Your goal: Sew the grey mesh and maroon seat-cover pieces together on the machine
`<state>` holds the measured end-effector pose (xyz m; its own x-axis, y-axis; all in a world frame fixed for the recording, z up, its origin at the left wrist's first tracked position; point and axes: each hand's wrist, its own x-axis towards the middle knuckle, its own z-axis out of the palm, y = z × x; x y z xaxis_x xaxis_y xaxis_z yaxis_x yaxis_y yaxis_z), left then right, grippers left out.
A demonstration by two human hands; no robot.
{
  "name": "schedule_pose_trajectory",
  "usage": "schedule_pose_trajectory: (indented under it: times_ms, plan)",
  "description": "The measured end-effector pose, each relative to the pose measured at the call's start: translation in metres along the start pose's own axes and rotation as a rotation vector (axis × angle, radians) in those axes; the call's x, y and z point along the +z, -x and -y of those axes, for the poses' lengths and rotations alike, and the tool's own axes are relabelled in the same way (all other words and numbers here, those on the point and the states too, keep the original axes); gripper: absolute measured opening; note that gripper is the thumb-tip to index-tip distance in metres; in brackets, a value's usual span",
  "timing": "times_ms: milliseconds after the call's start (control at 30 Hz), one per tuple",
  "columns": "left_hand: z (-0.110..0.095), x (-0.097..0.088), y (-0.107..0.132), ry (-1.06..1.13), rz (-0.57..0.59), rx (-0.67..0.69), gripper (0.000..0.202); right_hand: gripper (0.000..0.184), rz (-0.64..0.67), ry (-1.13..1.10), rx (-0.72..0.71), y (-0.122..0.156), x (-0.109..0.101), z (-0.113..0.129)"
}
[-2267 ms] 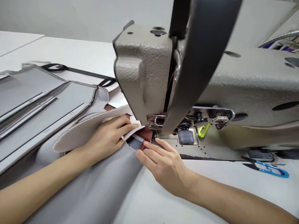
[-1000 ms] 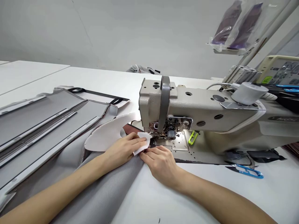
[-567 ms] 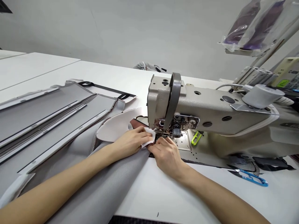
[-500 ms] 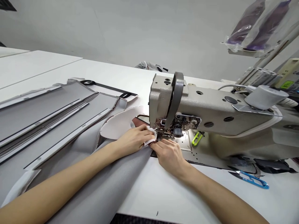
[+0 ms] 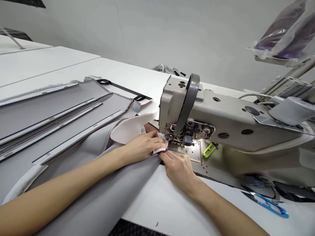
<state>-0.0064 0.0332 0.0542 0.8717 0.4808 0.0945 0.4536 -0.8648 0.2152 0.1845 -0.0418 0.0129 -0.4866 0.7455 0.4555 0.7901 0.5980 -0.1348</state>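
Observation:
A large grey fabric cover (image 5: 133,177) spreads over the left of the table and narrows toward the sewing machine (image 5: 209,105). My left hand (image 5: 145,144) presses its fingers on a small white label (image 5: 161,149) and the fabric edge, just left of the presser foot. Close in front of the needle area, my right hand (image 5: 178,165) is closed, its thumb and forefinger pinching the edge of the same cover. A pale rounded flap (image 5: 126,129) of the cover stands up behind my left wrist. The needle itself is hidden.
Yellow-green thread snips (image 5: 209,150) lie on the machine bed, and blue thread snips (image 5: 269,205) on the white table (image 5: 172,203) at right. A white thread cone (image 5: 292,111) stands by the machine arm. Wrapped purple bundles (image 5: 283,32) sit on a rack above.
The view has swung slightly left. My right hand has drawn back a little from the needle area, still pinching the fabric edge. My left hand stays on the label.

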Motion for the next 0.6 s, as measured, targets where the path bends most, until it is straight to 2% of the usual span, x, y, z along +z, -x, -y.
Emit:
schedule_pose_trajectory:
  times_ms: [167,600]
  plan:
    - [0.0038,-0.0001,-0.0026,-0.018,-0.019,-0.01,0.041,0.026,0.019,-0.002,0.014,-0.0038,-0.0001,-0.0039]
    - [0.0057,0.0042,-0.0008,-0.003,-0.001,-0.019,0.042,0.029,-0.097,-0.016,-0.039,-0.0051,-0.0017,-0.0018]
